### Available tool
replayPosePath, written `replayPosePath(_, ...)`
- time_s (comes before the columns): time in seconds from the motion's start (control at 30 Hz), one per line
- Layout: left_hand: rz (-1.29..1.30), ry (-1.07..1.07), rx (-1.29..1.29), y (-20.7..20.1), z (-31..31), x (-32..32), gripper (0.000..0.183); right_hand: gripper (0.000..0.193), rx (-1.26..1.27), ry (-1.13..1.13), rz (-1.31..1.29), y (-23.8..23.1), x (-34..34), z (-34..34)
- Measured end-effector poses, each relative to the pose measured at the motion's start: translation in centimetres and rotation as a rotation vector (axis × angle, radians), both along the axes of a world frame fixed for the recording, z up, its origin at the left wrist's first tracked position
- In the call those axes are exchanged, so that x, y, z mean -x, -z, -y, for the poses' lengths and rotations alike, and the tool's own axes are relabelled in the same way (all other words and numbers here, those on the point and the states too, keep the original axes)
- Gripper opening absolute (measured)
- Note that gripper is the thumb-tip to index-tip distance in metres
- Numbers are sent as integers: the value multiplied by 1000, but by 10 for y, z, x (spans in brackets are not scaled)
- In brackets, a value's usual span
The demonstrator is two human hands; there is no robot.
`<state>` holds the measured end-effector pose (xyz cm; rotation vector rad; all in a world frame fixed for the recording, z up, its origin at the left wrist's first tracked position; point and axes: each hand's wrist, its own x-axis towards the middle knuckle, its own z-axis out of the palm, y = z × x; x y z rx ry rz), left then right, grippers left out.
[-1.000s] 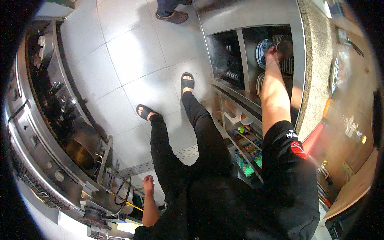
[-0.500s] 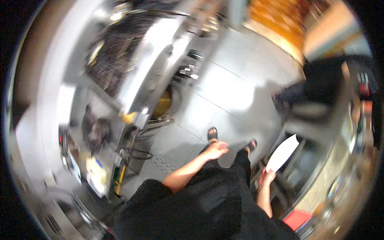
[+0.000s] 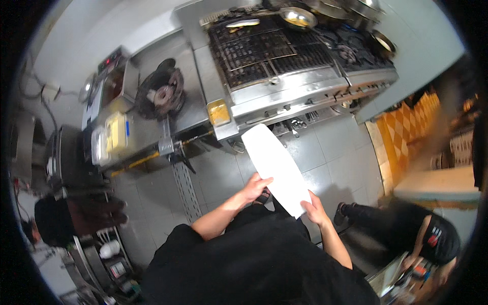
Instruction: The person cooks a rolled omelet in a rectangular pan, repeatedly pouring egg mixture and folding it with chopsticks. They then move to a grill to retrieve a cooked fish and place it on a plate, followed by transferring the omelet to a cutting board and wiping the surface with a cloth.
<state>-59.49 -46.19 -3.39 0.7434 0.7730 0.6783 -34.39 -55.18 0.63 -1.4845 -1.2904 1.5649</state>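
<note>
A long white serving platter (image 3: 277, 165) with curved sides and blunt, narrower ends is held in front of my body, slanting up toward the grill. My left hand (image 3: 255, 187) grips its left edge, thumb lying on the top face. Near its lower end, my right hand (image 3: 314, 209) is closed on the right edge, the thumb on top. The fingers beneath are hidden by the platter. Its bright upper face shows no food.
Ahead stands a grill (image 3: 254, 51) with a pan (image 3: 298, 19) at its back. A metal container (image 3: 219, 112) sits at its front left corner. Further left are a wok burner (image 3: 161, 94) and a plastic tub (image 3: 117, 133). People in black stand at right (image 3: 441, 239) and left (image 3: 53, 221).
The platter has swung from my right side to the front. My left hand, empty before, now holds it too. The view has turned left toward the grill.
</note>
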Motion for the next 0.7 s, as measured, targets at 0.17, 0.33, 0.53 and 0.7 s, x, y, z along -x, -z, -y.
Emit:
replayPosePath(0.17, -82, -537, 38, -11, 40, 79, 29, 49, 179, -686, -141, -3, 56, -114)
replayPosePath(0.33, -15, -1294, 113, -28, 123, 136, 43, 59, 424, -947, -229, 71, 157, -213)
replayPosePath(0.53, 5, -1673, 244, -11, 216, 181, 41, 27, 508, -547, 45, 204, 346, -291)
replayPosePath(0.7, 4, -1914, 411, -9, 226, 221, 39, 30, 319, -371, 412, 314, 460, -343)
